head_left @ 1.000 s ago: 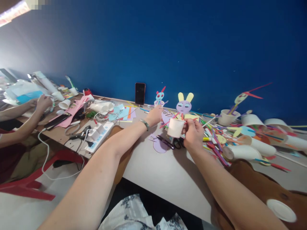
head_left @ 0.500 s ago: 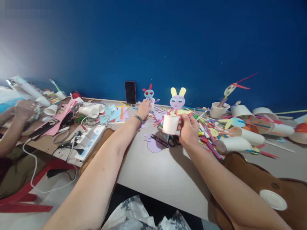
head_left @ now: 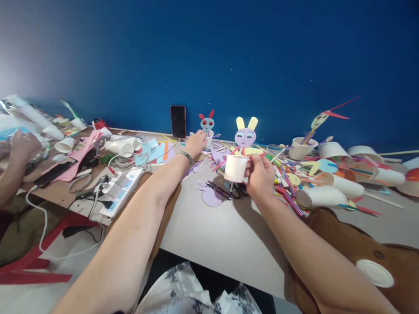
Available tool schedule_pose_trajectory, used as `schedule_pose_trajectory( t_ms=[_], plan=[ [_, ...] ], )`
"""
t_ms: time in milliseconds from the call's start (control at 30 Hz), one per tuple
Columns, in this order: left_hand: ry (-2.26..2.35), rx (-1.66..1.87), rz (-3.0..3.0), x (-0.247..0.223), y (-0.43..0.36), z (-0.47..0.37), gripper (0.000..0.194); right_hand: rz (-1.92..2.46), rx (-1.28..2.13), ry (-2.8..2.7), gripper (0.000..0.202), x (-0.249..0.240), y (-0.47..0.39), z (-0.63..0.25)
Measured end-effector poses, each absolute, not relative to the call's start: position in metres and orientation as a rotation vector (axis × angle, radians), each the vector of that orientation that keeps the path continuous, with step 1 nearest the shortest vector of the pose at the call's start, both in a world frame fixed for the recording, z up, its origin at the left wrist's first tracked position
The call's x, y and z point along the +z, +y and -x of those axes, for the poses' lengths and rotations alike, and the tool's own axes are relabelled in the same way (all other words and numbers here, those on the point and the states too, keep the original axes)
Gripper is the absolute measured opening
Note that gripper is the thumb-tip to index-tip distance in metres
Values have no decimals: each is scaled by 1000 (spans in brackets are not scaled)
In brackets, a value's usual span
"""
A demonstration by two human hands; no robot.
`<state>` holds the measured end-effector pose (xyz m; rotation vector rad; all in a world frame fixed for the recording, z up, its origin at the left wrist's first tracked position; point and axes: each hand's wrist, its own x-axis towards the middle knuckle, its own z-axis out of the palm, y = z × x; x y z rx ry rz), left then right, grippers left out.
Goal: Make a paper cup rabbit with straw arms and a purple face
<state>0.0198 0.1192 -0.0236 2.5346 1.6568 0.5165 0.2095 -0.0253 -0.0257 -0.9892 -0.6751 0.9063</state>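
Note:
A white paper cup (head_left: 236, 168) is raised over the table in my right hand (head_left: 262, 176), whose fingers pinch its right side. From this cup rises a purple paper rabbit face (head_left: 245, 137) with yellow ears, and coloured sticks poke out around it. Farther back, my left hand (head_left: 195, 145) grips a smaller-looking white paper cup (head_left: 208, 138) by its left side; some of those fingers are hidden. This one carries a blue rabbit face (head_left: 207, 124) with red ears and red eyes. Below the raised cup lie black scissors (head_left: 219, 190) and a purple paper circle (head_left: 212, 196).
Coloured sticks and several white cups (head_left: 322, 197) crowd the right side. A phone (head_left: 178, 121) leans on the blue wall. At left are a power strip (head_left: 122, 192), cables, and another person's hand (head_left: 24, 146). Brown chair backs (head_left: 327, 235) border the table's front.
The blue rabbit has turned more upright and its red ears now both show, with my left hand still at its cup. The view has shifted slightly; my right hand keeps its cup.

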Motion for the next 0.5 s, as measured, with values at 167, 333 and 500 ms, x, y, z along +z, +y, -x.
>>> schedule_pose_trajectory(
  t_ms=[167,333,500],
  plan=[
    [1657,532,-2566,-1,103,2,46,988,888,-671,26,-21,-26,-208],
    [1661,71,-2525,18,72,28,33,979,879,-671,21,-17,-29,-203],
    [1640,-271,-2398,25,31,56,30,986,880,-701,26,-22,-30,-198]
  ],
)
